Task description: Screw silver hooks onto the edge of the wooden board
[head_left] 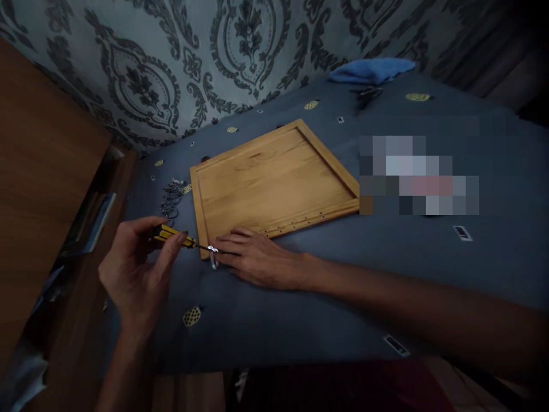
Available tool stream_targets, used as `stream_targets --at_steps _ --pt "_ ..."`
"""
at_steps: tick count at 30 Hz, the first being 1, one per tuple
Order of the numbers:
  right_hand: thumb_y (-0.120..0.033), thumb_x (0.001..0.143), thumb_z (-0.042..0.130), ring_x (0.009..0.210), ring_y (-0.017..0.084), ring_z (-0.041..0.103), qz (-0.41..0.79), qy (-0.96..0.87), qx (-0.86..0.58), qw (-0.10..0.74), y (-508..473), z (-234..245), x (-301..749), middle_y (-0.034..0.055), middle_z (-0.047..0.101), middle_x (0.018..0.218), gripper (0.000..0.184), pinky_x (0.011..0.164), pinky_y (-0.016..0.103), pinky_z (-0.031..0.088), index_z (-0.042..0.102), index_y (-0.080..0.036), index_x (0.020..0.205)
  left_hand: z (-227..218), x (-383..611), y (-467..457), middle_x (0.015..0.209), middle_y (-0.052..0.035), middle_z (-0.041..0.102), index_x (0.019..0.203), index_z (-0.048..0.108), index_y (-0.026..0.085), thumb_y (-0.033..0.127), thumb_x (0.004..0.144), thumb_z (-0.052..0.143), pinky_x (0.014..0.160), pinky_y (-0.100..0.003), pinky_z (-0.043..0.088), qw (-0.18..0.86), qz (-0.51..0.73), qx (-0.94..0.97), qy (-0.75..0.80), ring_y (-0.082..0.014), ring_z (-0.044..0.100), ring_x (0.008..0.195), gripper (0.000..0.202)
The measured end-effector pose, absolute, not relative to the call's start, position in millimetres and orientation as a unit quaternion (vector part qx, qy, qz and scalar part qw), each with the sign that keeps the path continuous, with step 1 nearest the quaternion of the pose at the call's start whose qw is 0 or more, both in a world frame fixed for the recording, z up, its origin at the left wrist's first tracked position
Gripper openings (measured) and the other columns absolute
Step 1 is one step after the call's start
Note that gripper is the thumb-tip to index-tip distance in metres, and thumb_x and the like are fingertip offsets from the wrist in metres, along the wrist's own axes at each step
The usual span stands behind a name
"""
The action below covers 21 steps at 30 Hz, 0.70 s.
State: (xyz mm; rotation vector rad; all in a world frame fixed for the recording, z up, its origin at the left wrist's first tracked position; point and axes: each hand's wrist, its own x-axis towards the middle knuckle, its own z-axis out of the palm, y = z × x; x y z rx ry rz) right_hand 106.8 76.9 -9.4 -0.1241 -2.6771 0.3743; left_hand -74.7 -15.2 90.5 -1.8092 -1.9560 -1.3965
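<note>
A framed wooden panel point(266, 177) lies on a dark pineapple-print surface point(321, 320). At its near left corner is a small metal piece point(214, 262), met by the tip of a yellow-and-black screwdriver point(175, 234) held in the left hand point(139, 266). The right hand point(261, 260) lies over the near edge, fingers extended; whether it grips anything is unclear. Metal pieces point(172, 197) lie beyond the left hand; a blue cloth point(373, 70) lies far right.
</note>
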Motion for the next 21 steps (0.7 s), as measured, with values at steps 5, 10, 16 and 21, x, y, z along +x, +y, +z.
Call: stream_targets --at_steps 5,10,16,21 --pt "-0.019 0.108 0.046 0.137 0.024 0.058 0.117 -0.967 -0.059 0.216 75.8 -11.9 106.8 0.0149 0.065 0.146 0.036 0.115 0.046 0.043 0.062 -0.013 0.139 98.2 -73.1 -21.0 0.102 0.0053 0.074 0.116 0.075 0.033 0.026 0.094 0.076 0.077 -0.023 0.061 0.045 -0.436 -0.639 -0.632 -0.0108 0.072 0.084 0.024" --pt "-0.020 0.109 0.044 0.139 0.024 0.057 0.114 -0.967 -0.061 0.219 75.5 -14.4 106.0 0.0144 0.065 0.146 0.036 0.115 0.045 0.042 0.063 -0.013 0.139 101.2 -75.6 -24.4 0.111 0.0037 0.076 0.126 0.072 0.034 0.026 0.098 0.071 0.087 -0.024 0.062 -0.022 -0.417 -0.657 -0.628 -0.0135 0.074 0.102 0.029" --pt "-0.019 0.108 0.046 0.135 0.025 0.060 0.112 -0.966 -0.059 0.228 75.7 -15.9 105.5 0.0148 0.065 0.146 0.037 0.114 0.044 0.043 0.063 -0.012 0.140 98.4 -73.6 -19.0 0.098 0.0031 0.072 0.114 0.077 0.032 0.025 0.091 0.079 0.071 -0.022 0.060 0.055 -0.408 -0.666 -0.622 -0.0128 0.068 0.089 0.024" --pt "-0.021 0.109 0.046 0.138 0.024 0.058 0.109 -0.968 -0.065 0.217 75.9 -15.8 105.4 0.0137 0.066 0.146 0.035 0.114 0.045 0.043 0.065 -0.015 0.138 101.0 -75.0 -16.0 0.109 0.0037 0.075 0.122 0.074 0.033 0.022 0.093 0.076 0.082 -0.023 0.062 -0.006 -0.428 -0.657 -0.620 -0.0127 0.073 0.095 0.031"
